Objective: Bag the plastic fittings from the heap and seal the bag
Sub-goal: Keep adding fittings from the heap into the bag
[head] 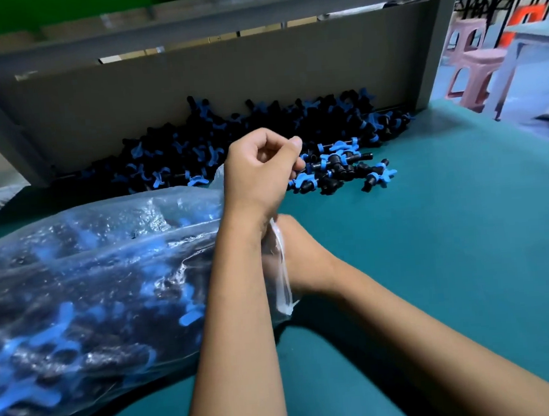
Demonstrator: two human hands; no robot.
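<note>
Two bare forearms are in view from the head camera, both uncovered from the lower frame edge to the wrist; no sleeve or cuff shows on either. The left hand (260, 166) is bare: no glove, ring, watch or band visible. The right hand (298, 258) is also ungloved, with its fingers largely hidden from view. Wrists carry no strap or marking. Nails cannot be made out clearly.
</note>
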